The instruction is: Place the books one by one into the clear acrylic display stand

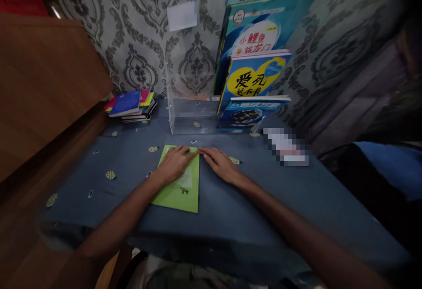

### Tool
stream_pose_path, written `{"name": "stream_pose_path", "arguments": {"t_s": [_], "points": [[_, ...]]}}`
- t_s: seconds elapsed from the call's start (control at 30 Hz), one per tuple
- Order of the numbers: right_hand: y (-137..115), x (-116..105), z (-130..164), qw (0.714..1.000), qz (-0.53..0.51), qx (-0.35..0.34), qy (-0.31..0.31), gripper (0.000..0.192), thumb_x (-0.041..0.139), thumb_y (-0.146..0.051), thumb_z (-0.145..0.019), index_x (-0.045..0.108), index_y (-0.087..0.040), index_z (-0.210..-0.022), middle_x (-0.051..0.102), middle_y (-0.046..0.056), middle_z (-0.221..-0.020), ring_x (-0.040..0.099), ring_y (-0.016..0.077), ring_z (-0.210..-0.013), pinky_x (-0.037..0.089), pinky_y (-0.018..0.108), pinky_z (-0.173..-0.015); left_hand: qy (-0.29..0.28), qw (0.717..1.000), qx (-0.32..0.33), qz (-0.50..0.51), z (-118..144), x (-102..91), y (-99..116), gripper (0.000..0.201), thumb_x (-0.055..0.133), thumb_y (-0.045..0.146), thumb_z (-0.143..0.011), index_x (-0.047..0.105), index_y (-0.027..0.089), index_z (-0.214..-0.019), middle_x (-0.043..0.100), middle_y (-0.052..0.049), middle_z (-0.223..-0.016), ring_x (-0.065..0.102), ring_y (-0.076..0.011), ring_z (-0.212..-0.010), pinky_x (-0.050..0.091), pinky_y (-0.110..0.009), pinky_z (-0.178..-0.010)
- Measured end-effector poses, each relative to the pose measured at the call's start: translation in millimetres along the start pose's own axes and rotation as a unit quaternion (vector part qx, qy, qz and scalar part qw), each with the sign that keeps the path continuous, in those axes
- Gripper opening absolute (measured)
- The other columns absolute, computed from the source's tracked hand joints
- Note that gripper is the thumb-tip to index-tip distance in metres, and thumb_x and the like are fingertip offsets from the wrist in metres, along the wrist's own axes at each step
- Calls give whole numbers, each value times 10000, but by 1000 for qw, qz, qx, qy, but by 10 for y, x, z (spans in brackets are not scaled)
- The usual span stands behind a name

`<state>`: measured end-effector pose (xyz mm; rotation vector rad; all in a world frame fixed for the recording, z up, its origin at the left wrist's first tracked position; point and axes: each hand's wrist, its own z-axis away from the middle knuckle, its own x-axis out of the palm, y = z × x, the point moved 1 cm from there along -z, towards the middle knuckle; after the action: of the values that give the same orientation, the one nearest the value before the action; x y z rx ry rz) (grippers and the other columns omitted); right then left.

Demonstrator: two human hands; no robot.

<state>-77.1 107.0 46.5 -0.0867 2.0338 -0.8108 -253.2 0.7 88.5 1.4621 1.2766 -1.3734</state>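
Observation:
A thin light-green book (190, 200) lies closed on the cloth-covered table, a small dark picture and pale text block on its cover. My left hand (176, 166) rests on the book's upper part, palm down, fingers laid over the cover and thumb reaching toward the upper right corner. From the right, my right hand (219, 164) meets that corner with its stretched-out fingertips. Its palm is on the cloth beside the book. Whether the fingertips press on the edge or only touch it, I cannot tell.
Behind the hands stands a clear acrylic book rack (184, 124), with several upright picture books (253, 78) at its right. A stack of small books (132, 104) sits at the back left. A blurred-out flat object (286, 147) lies right. A wooden cabinet (49, 87) borders the left.

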Motion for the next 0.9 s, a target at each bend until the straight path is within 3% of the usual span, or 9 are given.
{"name": "stream_pose_path", "arguments": {"t_s": [0.1, 0.27, 0.43, 0.6, 0.73, 0.9], "points": [[13, 45, -17, 1000, -4, 5, 6, 382, 407, -225, -1004, 641, -212, -1306, 706, 115, -1253, 636, 258, -1180, 486, 490, -1046, -9, 997, 55, 44, 5, 30, 48, 416, 499, 94, -956, 626, 254, -1319, 651, -73, -1263, 580, -250, -1176, 475, -397, -962], [8, 80, 9, 1000, 21, -5, -12, 391, 409, -244, -1004, 619, -175, -1326, 684, 128, -1297, 600, 278, -1217, 460, 498, -1068, -31, 991, 84, 97, 104, 3, 135, 365, 503, 114, -957, 685, 237, -1247, 654, -67, -1348, 591, -236, -1252, 454, -426, -1067], [-13, 87, 21, 998, 47, -21, -26, 399, 407, -255, -1005, 592, -165, -1347, 665, 126, -1337, 588, 292, -1232, 433, 517, -1089, -45, 979, 117, 159, 436, -130, 307, 378, 445, 113, -985, 664, 188, -1285, 655, -74, -1365, 608, -193, -1272, 479, -347, -1075], [-26, 96, 40, 997, 63, -39, -24, 399, 428, -288, -1003, 600, -179, -1346, 661, 136, -1337, 581, 308, -1236, 442, 523, -1067, -25, 970, 133, 204, 817, -190, 443, 370, 528, 311, -1012, 589, 208, -1362, 625, -87, -1403, 588, -209, -1302, 472, -381, -1102], [-154, 58, 122, 997, 63, -51, -11, 376, 447, -277, -990, 663, -149, -1269, 707, 153, -1228, 615, 305, -1168, 470, 493, -1028, 13, 973, 126, 192, 987, -122, 423, 487, 582, 371, -989, 490, 173, -1424, 552, -137, -1465, 542, -232, -1346, 483, -394, -1099], [-408, 14, 292, 997, -13, -75, -2, 316, 486, -278, -972, 744, -187, -1131, 749, 114, -1068, 676, 259, -991, 533, 416, -892, 33, 986, 113, 114, 1051, -83, 408, 318, 518, 344, -1022, 578, 164, -1278, 661, -130, -1288, 636, -232, -1205, 536, -414, -1029]]}}
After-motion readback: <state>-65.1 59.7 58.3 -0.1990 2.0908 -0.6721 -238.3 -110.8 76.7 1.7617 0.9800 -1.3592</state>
